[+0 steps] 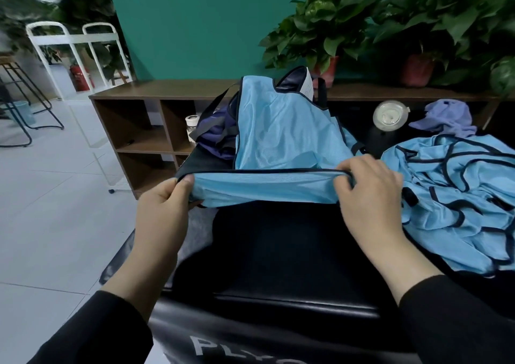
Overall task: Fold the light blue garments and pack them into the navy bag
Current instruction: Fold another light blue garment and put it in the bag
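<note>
Closest to you, your black sleeves reach out over a black padded surface [278, 255] with pale lettering along its near edge. Just beyond it, your left hand [164, 207] pinches the left end of a light blue garment [278, 146], thumb on top of the dark-trimmed fold, while your right hand [370, 196] curls its fingers over the right end of that same fold, so the cloth is stretched taut between them. From that fold the garment rises away from you and drapes over the navy bag [217, 135], which stands behind it with its straps hanging at the left. To your right, a heap of more light blue garments [457, 193] lies crumpled, apart from your right hand. Farther back sit a purple cap [446, 118] and a clear round lid [390, 114], then a brown wooden shelf [145, 112]. Potted plants [328, 29] stand on top against a teal wall [189, 23].
</note>
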